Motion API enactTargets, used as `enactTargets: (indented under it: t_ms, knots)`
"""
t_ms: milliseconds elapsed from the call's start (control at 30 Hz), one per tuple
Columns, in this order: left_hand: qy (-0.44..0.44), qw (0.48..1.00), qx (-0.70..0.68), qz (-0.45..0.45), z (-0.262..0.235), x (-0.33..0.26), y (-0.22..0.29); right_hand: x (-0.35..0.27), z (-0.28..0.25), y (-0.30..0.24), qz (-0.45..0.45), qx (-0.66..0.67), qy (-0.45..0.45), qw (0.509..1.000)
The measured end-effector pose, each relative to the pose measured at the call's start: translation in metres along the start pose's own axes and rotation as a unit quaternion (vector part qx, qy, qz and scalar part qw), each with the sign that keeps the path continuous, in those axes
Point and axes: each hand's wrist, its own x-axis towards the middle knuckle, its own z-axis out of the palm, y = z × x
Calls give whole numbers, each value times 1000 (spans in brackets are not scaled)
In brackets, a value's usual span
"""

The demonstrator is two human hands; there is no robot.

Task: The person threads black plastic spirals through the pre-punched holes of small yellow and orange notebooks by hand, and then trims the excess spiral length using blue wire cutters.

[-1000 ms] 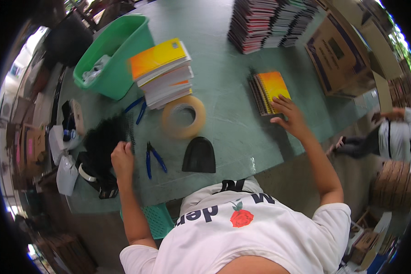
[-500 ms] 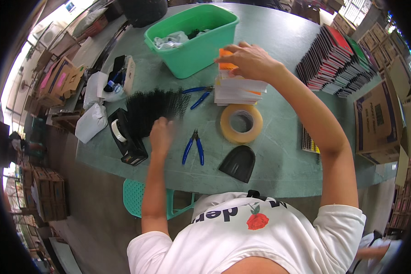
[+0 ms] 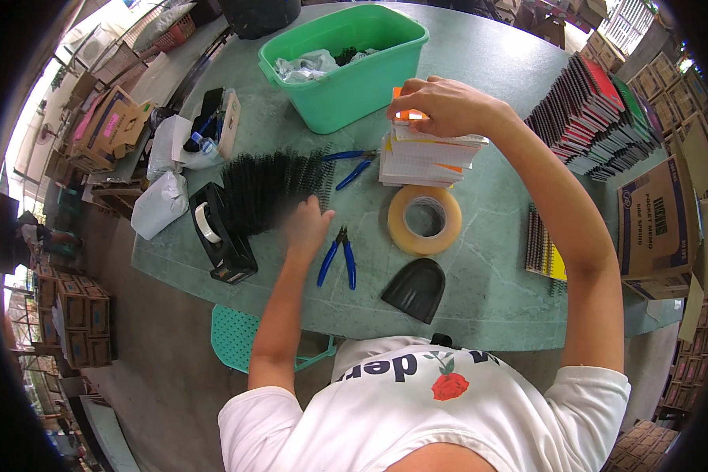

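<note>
Fingers of your right hand [image 3: 440, 106] pinch the top booklet on the paper stack [image 3: 426, 157]; a careless tug could topple it. Your left hand [image 3: 307, 226], loosely curled, touches the black spiral coils [image 3: 269, 185].

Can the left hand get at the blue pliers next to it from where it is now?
Probably yes. The left hand rests at the edge of the black spiral coils, and the blue pliers lie on bare table just to its right, with nothing on or over them.
</note>
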Motion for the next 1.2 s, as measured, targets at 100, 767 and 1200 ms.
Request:
enactTargets:
  t_ms: [100, 767, 1200]
  knots:
    - [-9, 1000, -7, -3, 10, 2, -4, 1, 1, 2, -14, 3, 7, 1000]
    - [200, 631, -749, 5, -122, -7, -18, -52, 4, 17, 73, 60, 391, 916]
    - [-207, 953, -154, 162, -51, -50, 86, -79, 147, -81, 119, 136, 243, 953]
